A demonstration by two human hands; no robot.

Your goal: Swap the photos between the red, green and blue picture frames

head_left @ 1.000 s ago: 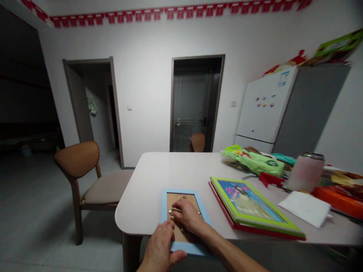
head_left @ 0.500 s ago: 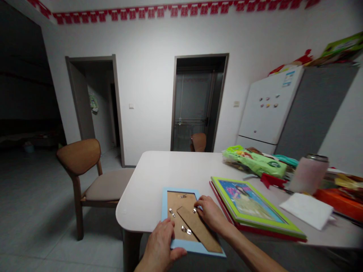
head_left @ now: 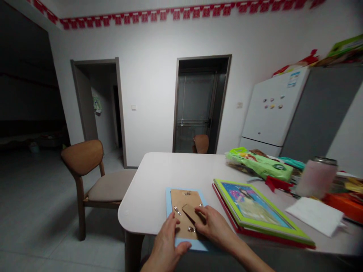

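A light-blue picture frame [head_left: 168, 200] lies face down near the table's front edge, its brown backing board [head_left: 179, 196] showing with several small metal clips around it. My left hand [head_left: 169, 240] is at the frame's lower left, fingers along the side and thumb on the bottom border, holding it. On the backing board is a brown stand leg [head_left: 190, 210]. My right hand [head_left: 214, 226] grips the leg's right edge between thumb and fingers, covering its lower part and the frame's lower right corner.
Right of my hands, a green picture frame [head_left: 241, 215] lies on a red one [head_left: 222, 206]. Beyond them are a green package [head_left: 263, 166], a pink jar [head_left: 317, 177] and a folded white paper [head_left: 316, 215]. A wooden chair [head_left: 82, 156] stands left of the table [head_left: 181, 166].
My right hand has moved from the clip on the right side down onto the stand leg and closed on it. My left hand stays at the frame's lower left. The view has shifted slightly.
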